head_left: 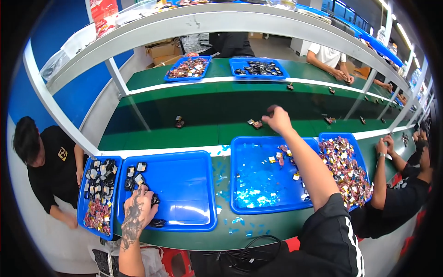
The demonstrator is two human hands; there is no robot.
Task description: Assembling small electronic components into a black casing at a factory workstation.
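My tattooed left hand (140, 207) reaches into a blue tray (184, 221) at the left. Its fingers are curled round a small black part (155, 199), partly hidden by the hand. Other black parts with pale labels (140, 179) lie along that tray's left side, and one black part (158, 223) rests near its front edge. Out over the green conveyor belt, my right hand (279, 121) has thumb and forefinger apart with nothing seen between them. Just left of those fingers, a small reddish circuit piece with a yellow-and-white patch (254, 123) lies on the belt.
Below my right arm, a blue tray (244, 210) holds blue film scraps and a few circuit pieces. A heaped tray of circuit pieces (344, 171) stands right of it; a mixed tray (97, 198) stands far left. A white shelf frame (221, 21) spans overhead. Co-workers sit around.
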